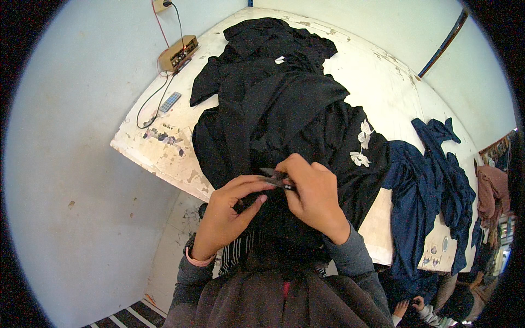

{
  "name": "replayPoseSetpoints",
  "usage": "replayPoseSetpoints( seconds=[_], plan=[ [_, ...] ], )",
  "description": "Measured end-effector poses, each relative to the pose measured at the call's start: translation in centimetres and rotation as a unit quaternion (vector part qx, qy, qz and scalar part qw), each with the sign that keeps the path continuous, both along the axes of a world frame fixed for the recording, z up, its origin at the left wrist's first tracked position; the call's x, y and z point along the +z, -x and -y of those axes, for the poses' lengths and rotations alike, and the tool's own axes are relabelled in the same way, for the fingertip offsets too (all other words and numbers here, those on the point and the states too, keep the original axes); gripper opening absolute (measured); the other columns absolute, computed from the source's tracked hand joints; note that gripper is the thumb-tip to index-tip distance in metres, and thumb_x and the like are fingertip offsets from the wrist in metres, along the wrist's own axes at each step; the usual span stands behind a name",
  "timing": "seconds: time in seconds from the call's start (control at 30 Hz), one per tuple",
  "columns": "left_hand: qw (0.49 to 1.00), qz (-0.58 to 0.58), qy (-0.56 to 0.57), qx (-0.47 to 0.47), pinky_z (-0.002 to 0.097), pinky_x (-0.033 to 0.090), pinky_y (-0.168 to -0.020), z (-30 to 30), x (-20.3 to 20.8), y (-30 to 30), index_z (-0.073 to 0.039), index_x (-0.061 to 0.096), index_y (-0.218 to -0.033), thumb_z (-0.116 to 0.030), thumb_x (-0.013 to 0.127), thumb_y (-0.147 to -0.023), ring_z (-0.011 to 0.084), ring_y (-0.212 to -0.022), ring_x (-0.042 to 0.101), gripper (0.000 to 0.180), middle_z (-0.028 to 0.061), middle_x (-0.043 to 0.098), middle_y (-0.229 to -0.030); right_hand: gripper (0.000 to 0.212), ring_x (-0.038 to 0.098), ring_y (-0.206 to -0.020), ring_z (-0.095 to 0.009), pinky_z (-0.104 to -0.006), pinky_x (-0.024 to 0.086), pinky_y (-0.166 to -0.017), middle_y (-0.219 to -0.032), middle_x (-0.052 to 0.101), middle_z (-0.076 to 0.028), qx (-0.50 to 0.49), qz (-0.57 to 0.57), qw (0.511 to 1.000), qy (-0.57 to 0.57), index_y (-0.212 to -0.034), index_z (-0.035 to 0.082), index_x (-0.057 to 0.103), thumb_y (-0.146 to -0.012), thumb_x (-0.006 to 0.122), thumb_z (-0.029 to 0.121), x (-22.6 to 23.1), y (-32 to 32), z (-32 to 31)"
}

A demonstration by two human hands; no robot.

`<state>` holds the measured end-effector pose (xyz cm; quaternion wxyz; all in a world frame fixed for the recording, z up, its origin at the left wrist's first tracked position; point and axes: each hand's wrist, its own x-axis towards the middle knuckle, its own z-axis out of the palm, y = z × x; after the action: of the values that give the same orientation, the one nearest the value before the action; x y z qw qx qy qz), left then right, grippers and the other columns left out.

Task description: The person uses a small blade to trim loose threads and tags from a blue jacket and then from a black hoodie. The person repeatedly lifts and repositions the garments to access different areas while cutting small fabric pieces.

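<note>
A large black garment (273, 115) lies heaped along the white table and runs down to my lap, with white flower shapes (363, 136) on its right side. Over its near part my two hands meet. My right hand (314, 194) is closed round small dark thread snips (278, 179), their blades pointing left toward my other fingers. My left hand (227, 210) curls at the blade tips, with black cloth between its thumb and forefinger; the exact pinch is partly hidden. A pink band (198, 259) circles my left wrist.
The worn white table (372, 82) carries a remote control (170, 102) and a radio-like box (178, 53) with cables at the left. Dark blue garments (418, 202) hang over its right edge. At lower right, another person's hands (409, 307) show. A wall (82, 164) stands left.
</note>
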<state>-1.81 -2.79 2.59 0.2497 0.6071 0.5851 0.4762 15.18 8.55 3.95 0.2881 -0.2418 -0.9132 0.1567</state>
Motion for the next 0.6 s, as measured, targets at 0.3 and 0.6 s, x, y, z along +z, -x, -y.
replayPoseSetpoints(
  seconds=[0.3,0.6],
  plan=[
    [0.997,0.046,-0.023,0.055,0.0337,0.048,-0.102,0.7,-0.6,0.7,-0.002,0.071,-0.121,0.005,0.066,-0.087,0.0247,-0.117,0.065,0.035,0.0134,0.069,-0.124,0.029,0.068,-0.068,-0.028,-0.0362,0.05,-0.06,-0.076,0.067,-0.013,0.023,-0.043,0.949,0.313,-0.098,0.004,0.062,-0.089,0.076,0.028,-0.4,-1.5,0.7],
    [0.998,0.058,-0.023,0.019,0.034,0.048,-0.101,0.9,-0.8,0.6,-0.004,0.071,-0.123,0.004,0.068,-0.087,0.0243,-0.116,0.065,0.037,0.012,0.069,-0.123,0.025,0.069,-0.066,-0.028,-0.037,0.05,-0.06,-0.075,0.068,-0.014,0.037,-0.071,0.934,0.349,-0.092,0.002,0.063,-0.091,0.074,0.024,-1.3,-0.5,1.0]
  ],
)
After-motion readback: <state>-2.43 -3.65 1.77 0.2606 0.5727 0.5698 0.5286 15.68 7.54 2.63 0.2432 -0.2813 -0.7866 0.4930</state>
